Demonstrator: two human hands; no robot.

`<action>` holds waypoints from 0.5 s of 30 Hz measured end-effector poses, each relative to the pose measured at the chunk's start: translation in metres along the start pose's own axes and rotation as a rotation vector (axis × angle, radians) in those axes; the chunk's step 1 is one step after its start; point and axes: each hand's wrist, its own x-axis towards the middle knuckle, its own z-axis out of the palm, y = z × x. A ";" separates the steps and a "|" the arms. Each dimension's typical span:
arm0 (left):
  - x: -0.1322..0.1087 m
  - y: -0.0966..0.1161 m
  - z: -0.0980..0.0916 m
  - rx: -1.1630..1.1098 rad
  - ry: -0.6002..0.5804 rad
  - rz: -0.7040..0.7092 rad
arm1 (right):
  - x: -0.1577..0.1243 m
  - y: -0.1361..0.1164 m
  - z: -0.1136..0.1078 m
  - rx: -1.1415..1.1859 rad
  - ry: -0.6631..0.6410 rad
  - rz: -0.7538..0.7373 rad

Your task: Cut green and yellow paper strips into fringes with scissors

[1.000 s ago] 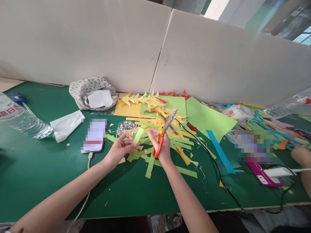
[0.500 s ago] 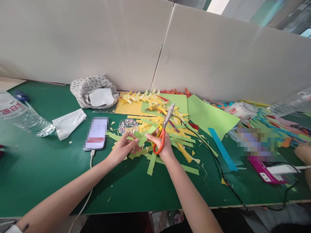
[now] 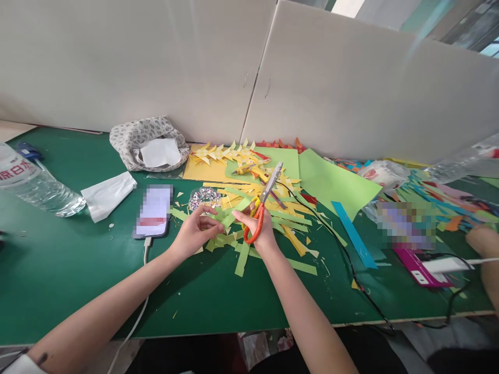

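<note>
Left hand (image 3: 194,235) is pinching a green strip (image 3: 231,218): light, floppy paper, best gripped near its end. Right hand (image 3: 262,232) is gripping the scissors (image 3: 262,203) by their orange loops.

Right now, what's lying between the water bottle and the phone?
A white tissue lies on the green table between the water bottle and the phone, with a few tiny paper scraps near it. The head view shows this.
</note>
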 end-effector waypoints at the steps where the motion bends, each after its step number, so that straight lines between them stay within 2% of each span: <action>1: 0.000 0.001 0.000 -0.015 -0.012 -0.014 | 0.000 0.000 0.000 0.000 0.000 0.002; 6: -0.001 0.003 -0.001 -0.054 -0.047 -0.065 | -0.002 -0.003 0.001 0.010 0.017 0.004; 15: 0.002 0.001 -0.002 -0.098 -0.025 -0.113 | -0.003 -0.003 0.000 -0.005 0.053 0.034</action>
